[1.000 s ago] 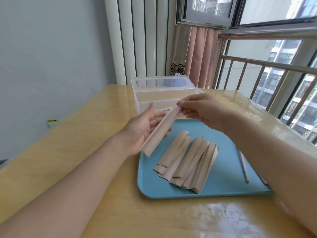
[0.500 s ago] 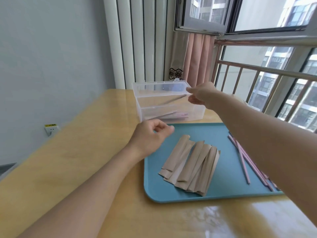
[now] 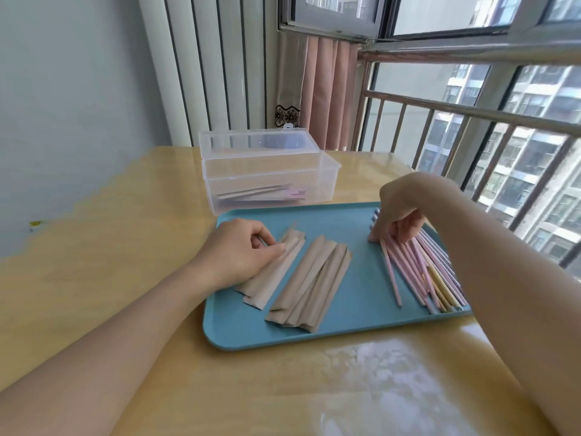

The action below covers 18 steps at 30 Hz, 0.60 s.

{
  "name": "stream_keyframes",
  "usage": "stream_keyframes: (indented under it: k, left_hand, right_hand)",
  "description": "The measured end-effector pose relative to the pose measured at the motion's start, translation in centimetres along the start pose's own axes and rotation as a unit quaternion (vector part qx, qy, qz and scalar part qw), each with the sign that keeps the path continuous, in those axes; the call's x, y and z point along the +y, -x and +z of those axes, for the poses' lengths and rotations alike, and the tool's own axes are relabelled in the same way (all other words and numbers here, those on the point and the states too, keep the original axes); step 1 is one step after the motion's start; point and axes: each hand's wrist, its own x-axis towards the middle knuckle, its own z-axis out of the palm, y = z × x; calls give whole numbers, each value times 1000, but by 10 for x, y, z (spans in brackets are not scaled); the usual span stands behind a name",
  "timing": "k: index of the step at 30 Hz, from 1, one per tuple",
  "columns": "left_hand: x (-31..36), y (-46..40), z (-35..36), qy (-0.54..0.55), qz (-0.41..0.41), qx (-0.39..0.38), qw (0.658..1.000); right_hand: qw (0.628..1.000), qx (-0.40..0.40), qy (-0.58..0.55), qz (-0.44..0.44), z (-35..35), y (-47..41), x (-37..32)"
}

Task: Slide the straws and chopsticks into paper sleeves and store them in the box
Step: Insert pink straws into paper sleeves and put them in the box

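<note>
1. I see the sleeved pieces (image 3: 261, 194) lying flat on the bottom of the clear box (image 3: 327, 180), which stands open just behind the blue tray (image 3: 355, 313). A second ago I was still pushing one into its sleeve; half a second ago my right hand was at the box rim. So that one is stored.
2. My left hand (image 3: 239, 253) is now down on the leftmost paper sleeves (image 3: 273, 272), fingers curled, thumb and fingertips pinching the top end of one.
3. My right hand (image 3: 399, 212) has come back to the straws and chopsticks (image 3: 421, 265) at the tray's right side, fingers bent down onto their far ends; whether one is actually gripped, I cannot tell.
4. I judge a new cycle is starting, with plenty of empty sleeves (image 3: 314, 284) left.
</note>
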Motion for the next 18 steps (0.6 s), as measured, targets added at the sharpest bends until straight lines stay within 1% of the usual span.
stream_keyframes:
  k: [4, 6, 7, 8, 10, 12, 13, 14, 15, 16, 18]
  left_hand:
    - [-3, -2, 0, 75, 2, 19, 997]
    - [-3, -4, -1, 120, -21, 17, 992]
    - [-2, -4, -3, 162, -43, 3, 986]
    - [1, -3, -6, 221, -66, -20, 973]
    - [6, 0, -10, 339, -95, -77, 933]
    - [10, 3, -12, 411, -109, -123, 897]
    - [10, 4, -11, 430, -115, -138, 885]
    - [10, 5, -10, 439, -120, -148, 878]
    - [9, 5, -9, 441, -122, -154, 876]
    - [9, 5, -9, 444, -124, -159, 873]
    - [8, 5, -10, 456, -125, -165, 865]
  right_hand:
    - [998, -11, -48, -37, 0, -9, -3]
    - [994, -14, -90, -55, -1, -10, -3]
    - [992, -14, -108, -65, -2, -10, -2]
    - [990, -19, -123, -72, -3, -9, -1]
    - [983, -34, -156, -88, -9, -7, 2]
    - [972, -30, -193, -127, -17, -1, 3]
    - [962, -25, -215, -165, -21, 2, 3]
    - [944, -24, -251, -214, -23, 6, 0]
    - [915, -25, -303, -266, -24, 9, -5]
    - [876, -27, -368, -311, -23, 12, -11]
    - [795, -20, -486, -362, -18, 12, -23]
